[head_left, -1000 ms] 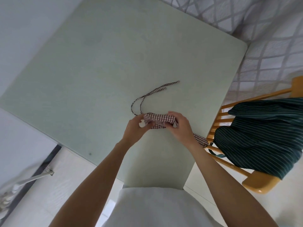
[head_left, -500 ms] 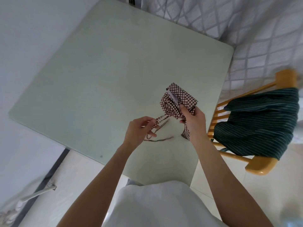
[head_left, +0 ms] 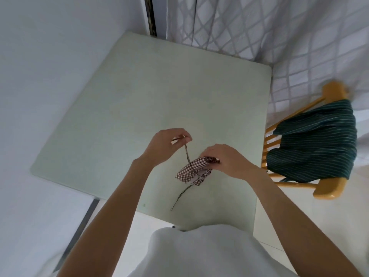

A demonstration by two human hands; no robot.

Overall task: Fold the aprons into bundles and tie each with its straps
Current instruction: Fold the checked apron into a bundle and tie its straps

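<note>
Above the pale green tabletop (head_left: 139, 100) I see my right hand (head_left: 225, 158) with fingers curled round the folded checked apron bundle (head_left: 192, 170), held just over the near edge. My left hand (head_left: 167, 142) pinches one strap (head_left: 187, 153) taut, and another strap end (head_left: 179, 194) dangles. A striped green apron (head_left: 315, 148) lies on the wooden chair (head_left: 329, 186).

Small brown-and-white checked cloth apron bundle (head_left: 192, 169): thin woven fabric, matt, with a narrow strap (head_left: 187, 153) of the same check. Pale green square table (head_left: 159, 96): smooth, faint sheen. Dark green white-striped cloth (head_left: 313, 150): soft, matt. Yellow wooden chair (head_left: 329, 188): smooth, glossy finish.
</note>
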